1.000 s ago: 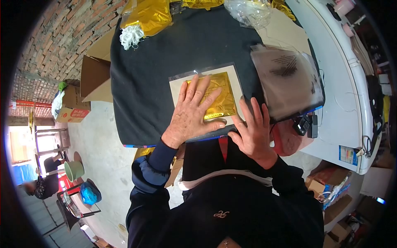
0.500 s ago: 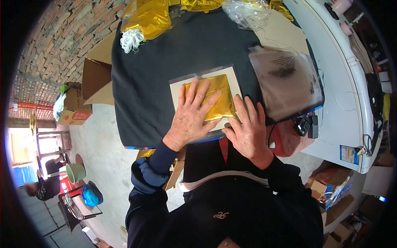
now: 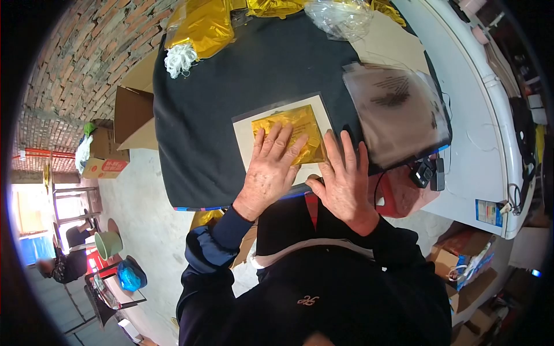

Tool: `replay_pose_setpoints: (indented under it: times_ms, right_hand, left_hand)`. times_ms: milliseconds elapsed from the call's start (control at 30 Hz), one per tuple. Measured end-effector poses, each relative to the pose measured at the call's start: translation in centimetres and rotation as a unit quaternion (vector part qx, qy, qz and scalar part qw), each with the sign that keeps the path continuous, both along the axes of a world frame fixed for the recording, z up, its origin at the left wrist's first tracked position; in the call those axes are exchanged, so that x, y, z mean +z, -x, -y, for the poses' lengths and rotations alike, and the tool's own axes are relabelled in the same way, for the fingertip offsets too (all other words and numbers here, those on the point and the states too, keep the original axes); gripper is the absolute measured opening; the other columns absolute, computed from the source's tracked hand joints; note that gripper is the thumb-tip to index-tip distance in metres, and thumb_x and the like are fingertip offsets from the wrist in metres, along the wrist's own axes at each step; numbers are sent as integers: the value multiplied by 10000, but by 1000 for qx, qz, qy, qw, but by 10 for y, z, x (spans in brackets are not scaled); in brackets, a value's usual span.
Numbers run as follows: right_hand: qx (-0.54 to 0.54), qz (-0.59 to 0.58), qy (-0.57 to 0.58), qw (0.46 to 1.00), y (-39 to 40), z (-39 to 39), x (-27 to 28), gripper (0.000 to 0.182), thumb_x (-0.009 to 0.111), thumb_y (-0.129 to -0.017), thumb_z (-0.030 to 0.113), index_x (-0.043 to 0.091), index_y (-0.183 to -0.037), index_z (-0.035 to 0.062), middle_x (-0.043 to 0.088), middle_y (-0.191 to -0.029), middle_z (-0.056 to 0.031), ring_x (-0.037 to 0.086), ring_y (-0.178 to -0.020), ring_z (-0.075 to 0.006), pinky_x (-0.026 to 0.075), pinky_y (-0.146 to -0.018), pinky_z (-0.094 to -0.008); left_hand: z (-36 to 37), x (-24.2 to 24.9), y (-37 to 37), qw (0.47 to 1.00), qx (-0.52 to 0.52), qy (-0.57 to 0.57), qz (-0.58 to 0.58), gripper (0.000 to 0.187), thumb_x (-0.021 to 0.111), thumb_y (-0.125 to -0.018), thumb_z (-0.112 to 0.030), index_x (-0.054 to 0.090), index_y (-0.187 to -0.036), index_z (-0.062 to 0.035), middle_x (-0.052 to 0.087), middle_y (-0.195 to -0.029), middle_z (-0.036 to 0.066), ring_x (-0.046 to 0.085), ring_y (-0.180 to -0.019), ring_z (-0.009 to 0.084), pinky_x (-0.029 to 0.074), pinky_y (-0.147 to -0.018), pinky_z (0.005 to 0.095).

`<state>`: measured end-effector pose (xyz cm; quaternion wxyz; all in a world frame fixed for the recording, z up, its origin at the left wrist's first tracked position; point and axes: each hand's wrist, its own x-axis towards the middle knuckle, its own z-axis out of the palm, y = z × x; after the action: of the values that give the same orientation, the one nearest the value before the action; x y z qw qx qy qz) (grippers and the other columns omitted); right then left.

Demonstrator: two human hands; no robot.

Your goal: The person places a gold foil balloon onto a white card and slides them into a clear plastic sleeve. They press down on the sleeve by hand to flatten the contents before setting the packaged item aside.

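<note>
A folded gold foil packet [image 3: 310, 122] lies on a cream card [image 3: 244, 134], which sits inside a clear plastic sleeve on the black cloth. Faint printing shows on the foil. My left hand [image 3: 268, 173] rests flat over the foil's lower left, fingers spread. At the card's right edge lies my right hand [image 3: 344, 183], its fingers stretched out and its thumb near the lower edge. Neither hand is wrapped around anything. Part of the foil and card is hidden under my left fingers.
A stack of clear plastic sleeves [image 3: 398, 124] lies to the right. Gold foil [image 3: 208, 32], a white string bundle [image 3: 180, 60] and crumpled clear plastic [image 3: 340, 18] lie along the far side. Black cloth [image 3: 196, 127] covers the table. A person [image 3: 66, 262] is far left.
My left hand has slid slightly toward my body, so more of the foil's upper part shows. My right hand has hardly moved. The view has shifted a little.
</note>
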<state>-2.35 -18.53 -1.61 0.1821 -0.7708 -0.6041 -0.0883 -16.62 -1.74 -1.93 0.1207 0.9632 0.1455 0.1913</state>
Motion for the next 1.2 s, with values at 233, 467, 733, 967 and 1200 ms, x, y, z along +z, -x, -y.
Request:
replay_pose_setpoints:
  times_ms: [233, 467, 733, 967, 1200]
  right_hand:
    - [-38, 4, 8, 999, 6, -9, 5, 668, 861, -819, 472, 763, -1290, 8, 368, -1721, -157, 284, -1600, -424, 286, -1216, -734]
    - [-66, 0, 18, 998, 7, -15, -2, 589, 848, -843, 504, 806, -1234, 65, 415, -1669, -155, 279, -1580, -447, 262, -1186, -820]
    - [-68, -21, -21, 997, 10, -17, -2, 369, 837, -862, 441, 849, -991, 96, 410, -1696, -132, 331, -1565, -444, 297, -1185, -774]
    - [-55, -18, -29, 998, 9, -18, 1, 414, 847, -846, 448, 846, -1132, 148, 404, -1704, -123, 336, -1566, -441, 299, -1183, -773]
    - [-28, -26, -29, 999, 5, -16, 1, 359, 875, -807, 428, 829, -894, 82, 412, -1707, -130, 320, -1579, -448, 300, -1183, -776]
  left_hand:
    - [1, -1, -1, 1000, 5, 3, 4, 715, 748, -870, -131, 589, -1567, -157, 501, -1622, 202, 415, -1553, 415, 270, -1310, 620]
    - [1, -1, -2, 1000, 1, 4, 2, 697, 759, -875, -137, 604, -1554, -164, 486, -1634, 200, 407, -1550, 428, 287, -1293, 630]
    - [1, 1, -2, 1000, 2, 17, 9, 669, 763, -887, -144, 621, -1540, -170, 445, -1679, 180, 375, -1571, 429, 274, -1302, 622]
    - [1, 0, -3, 1000, 6, 13, -9, 632, 743, -935, -194, 615, -1554, -188, 429, -1701, 170, 342, -1596, 433, 249, -1322, 611]
    - [1, -1, -3, 1000, 6, 17, -3, 659, 754, -906, -154, 614, -1550, -184, 448, -1683, 181, 351, -1590, 444, 254, -1317, 626]
